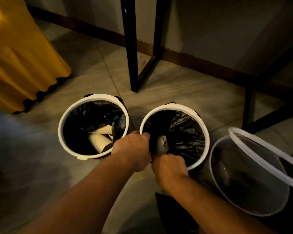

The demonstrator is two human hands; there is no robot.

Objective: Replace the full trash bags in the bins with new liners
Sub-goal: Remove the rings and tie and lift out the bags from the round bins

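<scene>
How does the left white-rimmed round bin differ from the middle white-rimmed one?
The left white-rimmed round bin holds pale cylinders; the middle white-rimmed round bin holds a crumpled grey-brown scrap. The left hand and right hand grip the middle bin's near rim; the left bin is untouched. Both have white rims and black plastic liners.

The floor (95, 68) is grey tile with thin grout lines running diagonally, lit dimly and warmly. A pale wall (227, 31) runs across the back, and a dark brown baseboard (193, 59) lines its foot. A black metal frame (130, 48) stands on the tiles near the wall, its legs joined by a bar at floor level. A second black frame (249, 107) stands at right. At left a yellow pleated cloth (15, 56) hangs to the floor, casting a scalloped shadow.
</scene>
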